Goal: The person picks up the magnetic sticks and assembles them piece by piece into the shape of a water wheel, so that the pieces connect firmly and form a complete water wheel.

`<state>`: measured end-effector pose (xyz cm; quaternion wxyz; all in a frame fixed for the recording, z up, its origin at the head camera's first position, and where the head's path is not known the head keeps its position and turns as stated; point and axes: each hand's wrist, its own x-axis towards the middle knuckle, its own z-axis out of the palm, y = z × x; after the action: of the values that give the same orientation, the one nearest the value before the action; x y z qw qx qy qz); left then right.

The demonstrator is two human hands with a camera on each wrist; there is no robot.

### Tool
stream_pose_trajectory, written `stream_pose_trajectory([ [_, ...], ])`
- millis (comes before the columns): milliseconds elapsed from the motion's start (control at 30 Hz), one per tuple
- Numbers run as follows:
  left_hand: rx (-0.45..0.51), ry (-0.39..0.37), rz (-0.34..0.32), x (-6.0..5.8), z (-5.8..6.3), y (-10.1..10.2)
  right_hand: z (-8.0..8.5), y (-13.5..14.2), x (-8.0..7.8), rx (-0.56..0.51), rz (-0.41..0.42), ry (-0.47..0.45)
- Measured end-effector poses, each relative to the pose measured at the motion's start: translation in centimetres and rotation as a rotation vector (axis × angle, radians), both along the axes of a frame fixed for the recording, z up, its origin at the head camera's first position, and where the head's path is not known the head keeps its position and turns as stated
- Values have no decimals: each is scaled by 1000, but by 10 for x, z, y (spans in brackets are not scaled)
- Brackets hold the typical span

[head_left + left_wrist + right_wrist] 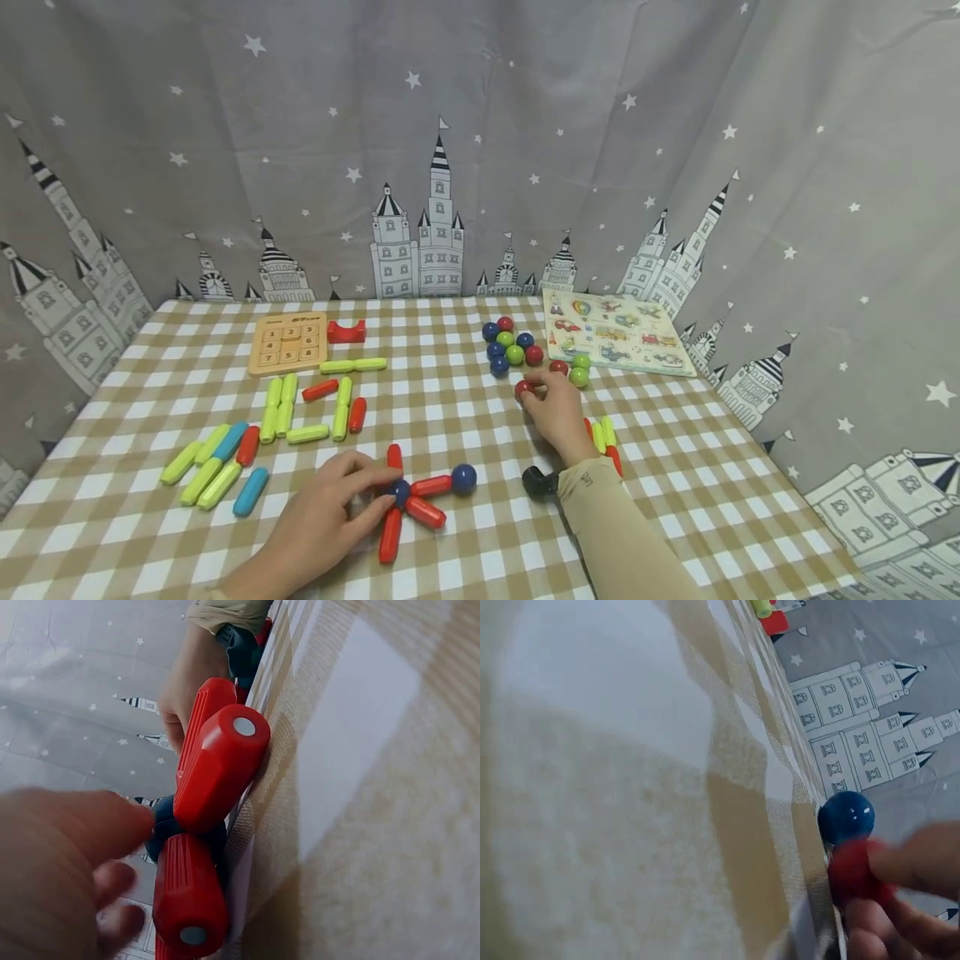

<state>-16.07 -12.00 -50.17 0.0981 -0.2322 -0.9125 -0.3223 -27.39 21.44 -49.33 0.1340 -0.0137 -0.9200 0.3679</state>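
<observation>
From where I stand, the biggest thing is the grey fabric curtain (487, 167) printed with castles and stars, hung behind the desk (468, 417) with its brown-and-white checked cloth. At the far right of the desk lies a flat, pale rectangular board with coloured pictures (611, 333); at the far left, a smaller tan number board (288, 344). Near the front edge rests a spoked figure of glossy red rods round a blue ball (431, 486), one rod tipped with a second blue ball (464, 478). The left hand (330, 508) pinches the figure's middle ball between thumb and finger; the right hand (557, 410) is stretched farther out, fingertips together on something small. Loose yellow-green faceted rods (221, 486) lie at the left among a few red and blue ones. Smallest are the shiny round balls in red, green and blue (514, 355), and near that cluster sits the red ball (522, 388) the right hand pinches. I'd judge the step to be picking out that ball; the next move seems to call for bringing it to a bare rod end, the left hand steadying the figure.
</observation>
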Motion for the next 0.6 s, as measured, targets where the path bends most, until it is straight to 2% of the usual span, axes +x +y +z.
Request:
stream_pose_trajectory([
  [100, -15, 134, -80, 0, -2, 0, 3, -1, 5, 8, 63, -67],
  [167, -38, 186, -129, -1, -4, 0, 5, -2, 8, 6, 108, -111],
  [300, -72, 211, -163, -4, -5, 0, 6, -4, 13, -1, 165, -182],
  [467, -71, 245, -197, -7, -5, 2, 4, -5, 14, -23, 199, -197],
  [600, -35, 284, -161, -5, -5, 4, 1, -6, 15, -34, 230, -180],
])
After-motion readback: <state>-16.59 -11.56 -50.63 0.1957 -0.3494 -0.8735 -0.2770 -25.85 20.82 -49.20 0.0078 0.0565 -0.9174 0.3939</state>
